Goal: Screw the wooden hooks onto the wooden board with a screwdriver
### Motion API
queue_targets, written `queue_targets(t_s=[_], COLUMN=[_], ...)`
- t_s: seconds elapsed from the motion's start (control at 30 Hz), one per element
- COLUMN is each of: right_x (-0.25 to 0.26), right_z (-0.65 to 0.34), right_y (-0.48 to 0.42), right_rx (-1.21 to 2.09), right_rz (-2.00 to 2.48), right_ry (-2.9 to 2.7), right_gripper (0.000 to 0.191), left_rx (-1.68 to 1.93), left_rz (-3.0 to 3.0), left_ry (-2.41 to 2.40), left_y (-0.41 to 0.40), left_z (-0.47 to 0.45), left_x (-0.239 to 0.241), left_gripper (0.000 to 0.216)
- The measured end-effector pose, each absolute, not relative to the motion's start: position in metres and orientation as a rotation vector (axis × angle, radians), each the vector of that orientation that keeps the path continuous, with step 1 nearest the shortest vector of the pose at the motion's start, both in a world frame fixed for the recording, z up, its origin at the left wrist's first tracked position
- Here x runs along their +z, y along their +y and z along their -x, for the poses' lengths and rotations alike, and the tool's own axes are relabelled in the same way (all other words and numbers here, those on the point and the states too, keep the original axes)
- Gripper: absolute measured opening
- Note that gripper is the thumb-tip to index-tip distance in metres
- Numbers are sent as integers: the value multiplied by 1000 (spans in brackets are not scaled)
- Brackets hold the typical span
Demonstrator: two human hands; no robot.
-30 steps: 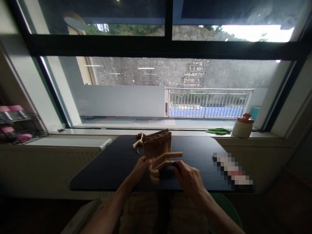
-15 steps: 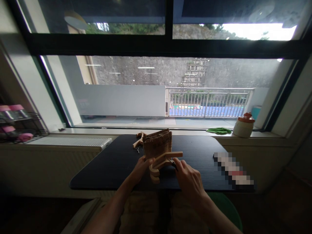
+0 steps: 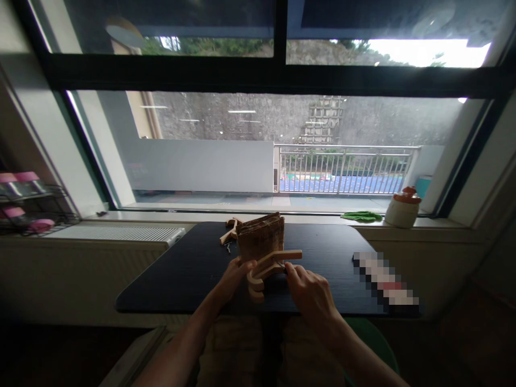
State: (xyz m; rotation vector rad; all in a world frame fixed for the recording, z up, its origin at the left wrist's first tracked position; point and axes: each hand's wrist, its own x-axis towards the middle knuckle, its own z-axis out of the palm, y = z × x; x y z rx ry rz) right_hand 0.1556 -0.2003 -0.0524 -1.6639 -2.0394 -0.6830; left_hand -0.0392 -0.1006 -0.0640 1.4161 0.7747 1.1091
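My left hand (image 3: 233, 278) is closed around the near left side of a curved, light wooden hook piece (image 3: 258, 280), its thumb on top of the wood. Behind the wood stands a brown, rough-edged block (image 3: 260, 236), touching it. My right hand (image 3: 310, 287) is closed on a slim screwdriver (image 3: 282, 264), whose thin metal shaft points left to the wood. The fingers cover most of its dark handle, and its tip is too small to make out. Beyond the block lie more curved wooden pieces (image 3: 229, 232) and several small screws (image 3: 228, 247).
The dark table (image 3: 173, 285) stands against the window sill. A blurred-out flat object (image 3: 387, 285) lies at its right. On the sill are a green cloth (image 3: 362, 216) and a white jar (image 3: 402, 209) with an orange lid. A radiator (image 3: 133, 235) is at the left, a green stool (image 3: 371, 344) below right.
My right hand has shifted slightly and turned about the screwdriver, so less of the dark handle shows. My left hand, the wooden piece and the block stay almost where they were.
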Motion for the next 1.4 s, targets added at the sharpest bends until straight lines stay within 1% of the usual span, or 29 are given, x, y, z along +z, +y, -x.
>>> queue_targets(t_s=[0.23,0.33,0.5,0.77,0.87,1.0,1.03,1.17,1.27,1.4], right_x=[-51,-50,-48,-51,-55,-53,-52,-48,-48,-46], right_z=[-150,-149,-148,-152,-151,-146,-146,-148,-153,-159], right_y=[-201,-203,-205,-199,-200,-204,-205,-206,-205,-202], right_rx=[-438,-345,-230,-45,-77,-184,-230,-530,-697,-765], right_rz=[1686,1702,1701,1670,1675,1719,1728,1705,1653,1640], right_ry=[-1921,-1888,-1838,-1781,-1788,-1790,-1792,-1881,-1960,-2029], right_gripper=[21,19,18,24,25,41,40,18,16,17], left_rx=[1107,1119,1128,1119,1118,1144,1143,1096,1071,1082], left_rz=[-1409,-1400,-1441,-1470,-1450,-1471,-1474,-1471,-1458,-1441], left_ry=[799,792,788,804,825,840,848,783,773,782], left_y=[-101,-101,-100,-100,-101,-101,-101,-102,-102,-102], left_z=[39,38,39,40,39,39,39,40,40,40], left_x=[-64,-64,-65,-63,-62,-64,-64,-63,-62,-62], left_gripper=[32,31,30,30,31,32,32,33,35,35])
